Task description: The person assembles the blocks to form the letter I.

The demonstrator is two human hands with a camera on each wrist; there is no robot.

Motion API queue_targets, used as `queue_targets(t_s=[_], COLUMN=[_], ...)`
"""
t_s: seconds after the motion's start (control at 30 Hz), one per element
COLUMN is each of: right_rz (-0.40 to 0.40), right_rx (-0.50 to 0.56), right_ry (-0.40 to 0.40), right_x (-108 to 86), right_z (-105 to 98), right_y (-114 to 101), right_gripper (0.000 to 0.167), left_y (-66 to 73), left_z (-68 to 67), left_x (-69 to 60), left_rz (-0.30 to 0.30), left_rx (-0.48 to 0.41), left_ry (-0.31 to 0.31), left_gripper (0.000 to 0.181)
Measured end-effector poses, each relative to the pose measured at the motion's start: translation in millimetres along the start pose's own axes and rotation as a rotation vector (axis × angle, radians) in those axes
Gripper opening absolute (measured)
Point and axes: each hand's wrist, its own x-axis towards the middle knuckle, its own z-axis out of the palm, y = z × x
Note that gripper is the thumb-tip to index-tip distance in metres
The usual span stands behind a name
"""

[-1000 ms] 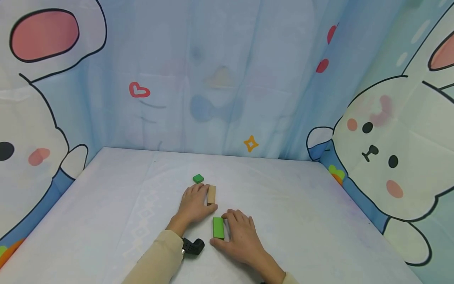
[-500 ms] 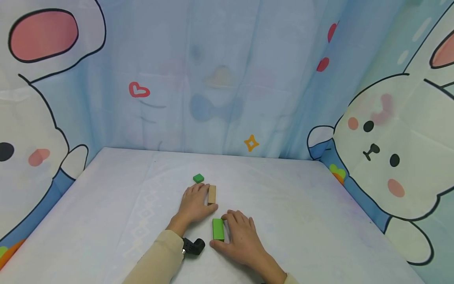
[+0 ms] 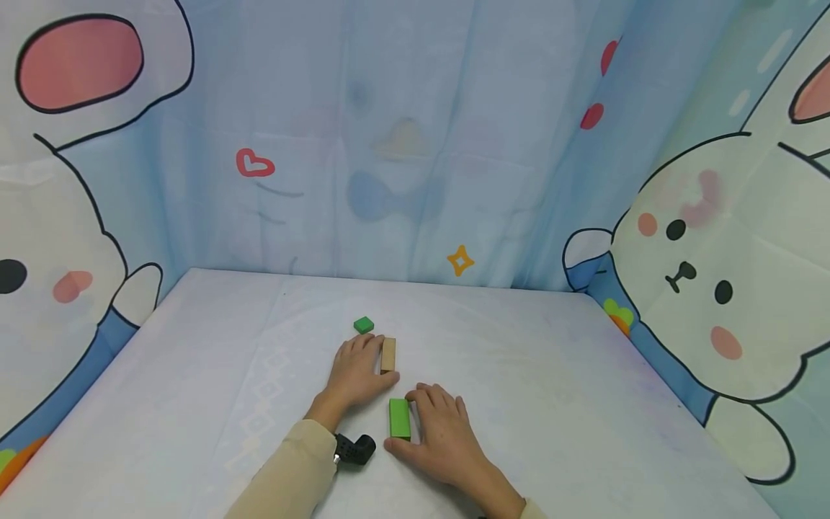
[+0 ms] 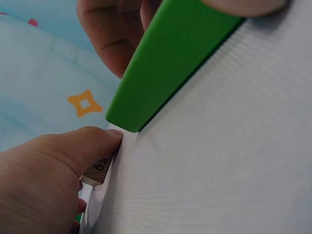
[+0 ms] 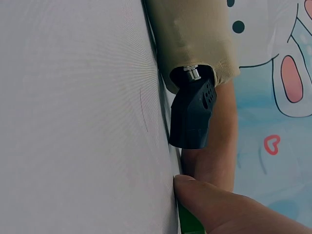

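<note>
My left hand (image 3: 354, 373) holds a plain wooden block (image 3: 388, 355) between thumb and fingers on the white table. Dark printed marks show on the end of this wooden block (image 4: 99, 167) in the left wrist view, partly behind my thumb. Nearer to me, my right hand (image 3: 444, 432) pinches a light green block (image 3: 399, 419) lengthwise, thumb at its near end and fingers at its far end. That green block (image 4: 165, 63) looms large in the left wrist view; only a bit of the green block (image 5: 190, 220) shows beneath my right thumb in the right wrist view.
A small darker green block (image 3: 364, 324) lies just beyond my left fingertips. The white tabletop (image 3: 551, 389) ends at a pale blue curtain (image 3: 402, 144) with cartoon rabbits. A black wrist camera (image 3: 355, 450) juts from my left cuff, close to the light green block.
The light green block has shifted very slightly toward me. Both hands stay almost still, and the head view has tilted a touch.
</note>
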Motion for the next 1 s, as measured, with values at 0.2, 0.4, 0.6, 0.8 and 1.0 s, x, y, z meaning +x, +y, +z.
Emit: queue_targets(t_s=[0.2,0.4,0.6,0.8,1.0], right_rz=[0.007,0.008,0.012,0.014,-0.003], right_rx=[-0.002,-0.004,-0.001,-0.001,0.043], right_ry=[-0.004,0.001,-0.002,-0.007,-0.038], right_x=[-1.2,-0.8,-0.7,-1.7,-3.1], right_z=[-1.5,0.2,0.3,-2.6,-4.3], right_y=[-1.2,-0.3,-0.8,-1.0,0.5], right_gripper=[0.074,0.073,0.074,0.074,0.086], left_y=[-0.2,0.0,0.6,2.2,1.5], left_z=[1.1,0.7,-1.2,-1.6,-3.5], left_x=[1.3,1.1,0.2,0.4,-0.9], left_rz=[0.004,0.001,0.002,0.009,0.007], left_rx=[-0.001,0.003,0.007,0.007,0.012], left_ry=[0.010,0.005,0.003,0.008,0.007], left_gripper=[0.077,0.077,0.077,0.076,0.076])
